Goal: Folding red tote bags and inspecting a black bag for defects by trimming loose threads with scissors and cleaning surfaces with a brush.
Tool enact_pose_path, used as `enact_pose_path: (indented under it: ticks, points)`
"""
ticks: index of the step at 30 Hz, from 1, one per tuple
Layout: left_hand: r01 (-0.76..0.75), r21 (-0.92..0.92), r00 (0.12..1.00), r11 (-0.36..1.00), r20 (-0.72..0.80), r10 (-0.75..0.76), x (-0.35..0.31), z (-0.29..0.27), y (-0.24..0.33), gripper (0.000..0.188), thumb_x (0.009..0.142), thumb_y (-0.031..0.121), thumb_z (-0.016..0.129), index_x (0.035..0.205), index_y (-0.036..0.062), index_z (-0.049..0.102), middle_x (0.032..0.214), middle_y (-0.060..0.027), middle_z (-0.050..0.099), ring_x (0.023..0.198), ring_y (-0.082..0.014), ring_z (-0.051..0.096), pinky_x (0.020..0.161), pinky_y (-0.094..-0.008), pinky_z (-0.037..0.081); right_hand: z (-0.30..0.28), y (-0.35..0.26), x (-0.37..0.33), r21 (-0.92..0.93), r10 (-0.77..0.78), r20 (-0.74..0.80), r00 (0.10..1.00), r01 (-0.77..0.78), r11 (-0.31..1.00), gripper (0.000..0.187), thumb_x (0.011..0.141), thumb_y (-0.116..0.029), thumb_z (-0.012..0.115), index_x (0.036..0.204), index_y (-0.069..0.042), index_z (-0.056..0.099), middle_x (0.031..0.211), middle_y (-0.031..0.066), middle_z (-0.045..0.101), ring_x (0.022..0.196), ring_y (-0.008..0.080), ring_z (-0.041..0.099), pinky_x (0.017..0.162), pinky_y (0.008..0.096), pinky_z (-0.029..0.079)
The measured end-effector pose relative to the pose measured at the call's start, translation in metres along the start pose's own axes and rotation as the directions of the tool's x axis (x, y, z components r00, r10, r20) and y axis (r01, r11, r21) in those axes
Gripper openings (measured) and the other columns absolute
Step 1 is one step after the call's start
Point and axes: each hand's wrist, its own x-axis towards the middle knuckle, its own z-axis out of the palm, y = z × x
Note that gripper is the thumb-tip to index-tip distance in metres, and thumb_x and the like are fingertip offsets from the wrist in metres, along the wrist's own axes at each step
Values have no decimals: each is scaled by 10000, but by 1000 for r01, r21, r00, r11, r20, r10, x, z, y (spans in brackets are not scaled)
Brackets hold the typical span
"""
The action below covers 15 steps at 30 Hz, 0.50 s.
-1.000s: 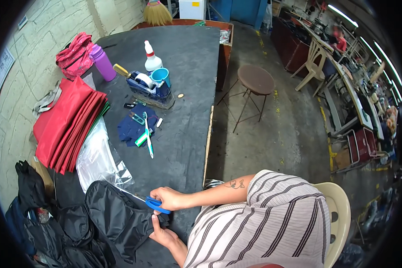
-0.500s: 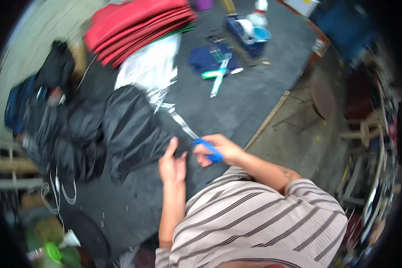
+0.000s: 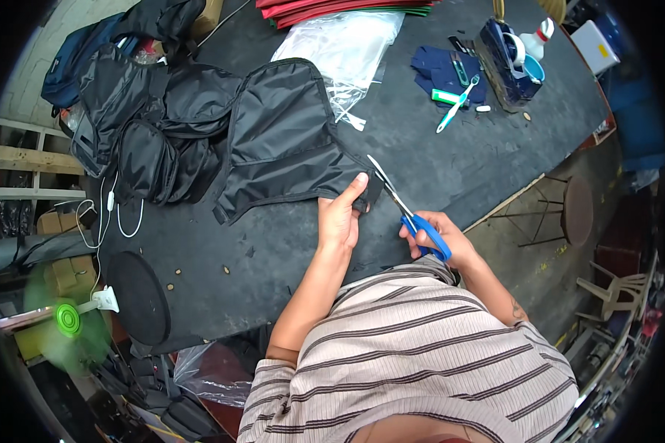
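Your left hand pinches corner of black fabric piece, thumb on top; right hand grips blue-handled scissors, blades seemingly parted beside that corner. Piece lies on dark tabletop. With thumb so near blades, slip could nick you or cloth.
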Motion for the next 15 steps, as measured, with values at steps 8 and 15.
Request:
enact_pose_path:
  ticks: [8, 15]
  points:
    - [-11, -13, 1000, 1000, 1, 11, 1, 0, -5, 228, 801, 116, 748, 994, 140, 630, 879, 33, 659, 752, -91, 614, 592, -273, 441, 15, -1, 3, -39, -3, -98, 995, -1, 999, 387, 791, -361, 765, 913, -21, 625, 708, 6, 580, 586, 87, 568, 563, 215, 472]
    - [-30, -18, 1000, 999, 5, 30, 1, 0, -6, 221, 802, 102, 745, 985, 142, 628, 871, 33, 659, 740, -84, 614, 569, -255, 440, 19, 2, 3, -4, -28, -116, 993, 28, 1000, 300, 805, -290, 762, 860, -32, 618, 696, -4, 579, 559, 69, 548, 514, 207, 462]
